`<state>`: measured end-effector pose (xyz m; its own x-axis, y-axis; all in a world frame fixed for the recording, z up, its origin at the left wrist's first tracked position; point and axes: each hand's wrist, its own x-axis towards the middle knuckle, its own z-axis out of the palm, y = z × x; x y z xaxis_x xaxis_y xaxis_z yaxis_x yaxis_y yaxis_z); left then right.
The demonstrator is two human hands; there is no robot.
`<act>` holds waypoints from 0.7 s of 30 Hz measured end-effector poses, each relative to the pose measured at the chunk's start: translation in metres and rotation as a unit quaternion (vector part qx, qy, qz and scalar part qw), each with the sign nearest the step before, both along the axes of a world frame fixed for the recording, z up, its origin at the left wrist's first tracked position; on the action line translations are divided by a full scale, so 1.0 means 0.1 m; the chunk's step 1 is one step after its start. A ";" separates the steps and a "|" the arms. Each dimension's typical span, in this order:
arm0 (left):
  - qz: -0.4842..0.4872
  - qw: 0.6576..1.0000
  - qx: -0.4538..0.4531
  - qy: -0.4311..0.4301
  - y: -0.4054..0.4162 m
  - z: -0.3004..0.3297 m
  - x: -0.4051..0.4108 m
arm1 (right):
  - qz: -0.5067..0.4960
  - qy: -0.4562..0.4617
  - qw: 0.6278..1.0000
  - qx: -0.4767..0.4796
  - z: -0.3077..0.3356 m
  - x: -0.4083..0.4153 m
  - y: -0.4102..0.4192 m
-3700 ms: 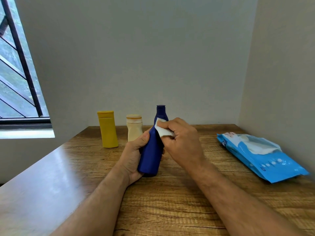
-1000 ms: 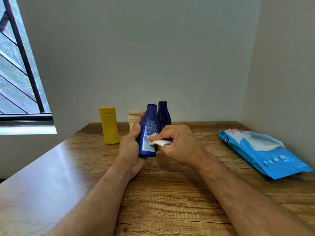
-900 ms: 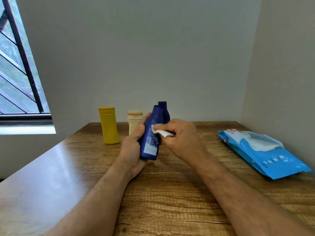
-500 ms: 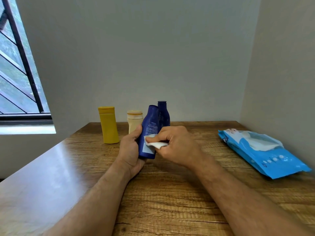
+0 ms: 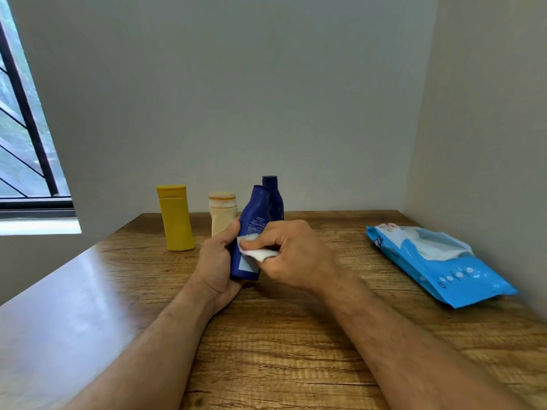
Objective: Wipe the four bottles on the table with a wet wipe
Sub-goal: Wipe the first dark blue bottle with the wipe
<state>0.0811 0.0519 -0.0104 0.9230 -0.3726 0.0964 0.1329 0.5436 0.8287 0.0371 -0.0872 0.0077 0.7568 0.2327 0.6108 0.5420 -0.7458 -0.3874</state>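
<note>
My left hand (image 5: 216, 261) grips a small dark blue bottle (image 5: 252, 223) with a printed label, tilted and lifted just above the wooden table (image 5: 296, 335). My right hand (image 5: 293, 255) pinches a folded white wet wipe (image 5: 257, 252) against the bottle's lower front. Behind them a taller dark blue bottle (image 5: 273, 190) stands upright, partly hidden. A cream bottle (image 5: 221, 213) and a yellow bottle (image 5: 175, 217) stand upright to the left of it.
A blue pack of wet wipes (image 5: 438, 261) lies at the right, close to the side wall, with its flap open. The back wall runs right behind the bottles. A barred window (image 5: 23, 143) is at the far left.
My right hand has rubbed the wipe up and down the small blue bottle, and it is now low on the label. Earlier I held the taller blue bottle, which now stands at the back.
</note>
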 end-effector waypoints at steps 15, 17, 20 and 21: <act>0.000 0.998 0.041 -0.057 -0.04 -0.01 -0.03 | -0.040 -0.083 0.994 0.053 0.05 -0.02 -0.04; 0.001 0.998 0.040 -0.054 -0.03 -0.02 -0.04 | -0.024 -0.086 0.995 0.041 0.05 -0.02 -0.05; 0.001 0.999 0.025 -0.045 -0.04 -0.02 -0.05 | 0.014 -0.074 0.997 0.036 0.05 -0.04 -0.07; -0.002 0.999 0.015 -0.036 -0.03 -0.01 -0.04 | 0.026 -0.059 0.998 0.020 0.05 -0.05 -0.07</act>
<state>0.0767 0.0484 -0.0117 0.9124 -0.3801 0.1519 0.0738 0.5177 0.8524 0.0324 -0.0940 0.0123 0.6658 0.2439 0.7051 0.6239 -0.7003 -0.3469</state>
